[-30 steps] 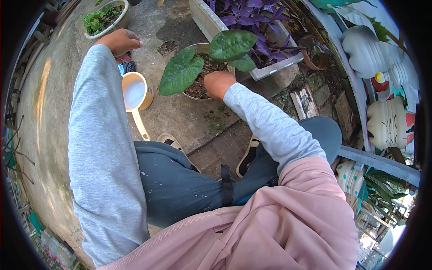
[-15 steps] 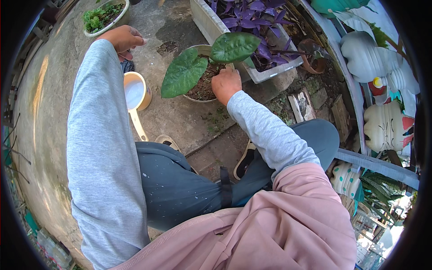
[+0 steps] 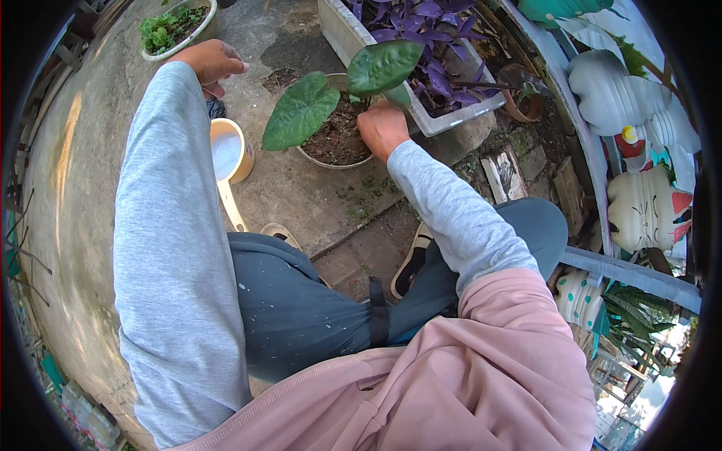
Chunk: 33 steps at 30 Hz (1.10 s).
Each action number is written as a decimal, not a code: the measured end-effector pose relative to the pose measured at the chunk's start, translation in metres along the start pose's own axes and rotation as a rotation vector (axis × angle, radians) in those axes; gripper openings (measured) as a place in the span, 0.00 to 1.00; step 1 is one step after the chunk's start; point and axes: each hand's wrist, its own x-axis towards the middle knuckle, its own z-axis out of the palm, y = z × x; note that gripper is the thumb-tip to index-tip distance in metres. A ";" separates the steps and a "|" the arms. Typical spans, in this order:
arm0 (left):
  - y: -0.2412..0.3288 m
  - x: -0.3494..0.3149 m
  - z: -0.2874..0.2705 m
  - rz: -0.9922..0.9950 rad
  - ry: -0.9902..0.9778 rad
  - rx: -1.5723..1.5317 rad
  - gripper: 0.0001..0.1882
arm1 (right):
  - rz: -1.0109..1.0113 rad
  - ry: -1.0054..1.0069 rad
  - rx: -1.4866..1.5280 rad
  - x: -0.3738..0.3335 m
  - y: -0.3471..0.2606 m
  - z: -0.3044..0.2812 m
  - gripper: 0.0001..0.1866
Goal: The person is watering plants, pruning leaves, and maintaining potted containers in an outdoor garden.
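A round pot [image 3: 338,164] of brown soil holds a plant with two big dark green leaves [image 3: 302,111]. My right hand [image 3: 382,128] is at the pot's right side, fingers curled in near the plant's stem; the fingertips are hidden, so whether they grip stem, rim or soil does not show. Out to the left, my left hand [image 3: 210,66] hovers with fingers bent and pressed together; anything between them is too small to name. Just below it are a crumpled dark plastic bag [image 3: 216,109] and a cream long-handled dipper [image 3: 244,164] with cloudy whitish liquid inside.
A rectangular concrete planter [image 3: 451,122] with purple-leaved plants stands behind the pot. Another pot [image 3: 203,34] with small green plants is at the far left. Cut plastic bottles [image 3: 643,210] hang along the right side. My knees and sandals [image 3: 414,263] are close below the pot.
The plant's leaves have shifted left, and the pot's visible rim has moved slightly. My right hand has shifted slightly right and up. My left hand has barely moved.
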 end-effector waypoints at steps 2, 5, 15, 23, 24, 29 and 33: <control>0.002 0.002 0.001 0.010 -0.013 -0.015 0.24 | -0.046 0.132 0.050 -0.011 0.009 -0.011 0.06; 0.003 0.005 0.006 0.022 0.016 0.011 0.24 | -0.212 0.096 0.330 -0.035 0.033 -0.034 0.05; -0.011 0.016 -0.008 0.188 0.173 0.068 0.23 | -0.252 -0.152 0.051 -0.074 0.077 -0.066 0.06; 0.067 -0.056 -0.010 0.751 0.832 -0.299 0.12 | -0.409 -0.026 0.384 -0.069 0.075 -0.093 0.04; 0.080 -0.065 -0.006 0.839 0.896 -0.382 0.13 | -0.393 -0.018 0.403 -0.069 0.077 -0.104 0.04; 0.104 -0.099 0.018 0.968 0.889 -0.234 0.15 | -0.290 -0.035 0.411 -0.059 0.088 -0.129 0.04; 0.094 -0.091 0.042 0.965 0.884 -0.130 0.15 | -0.335 0.219 0.525 -0.052 0.111 -0.113 0.06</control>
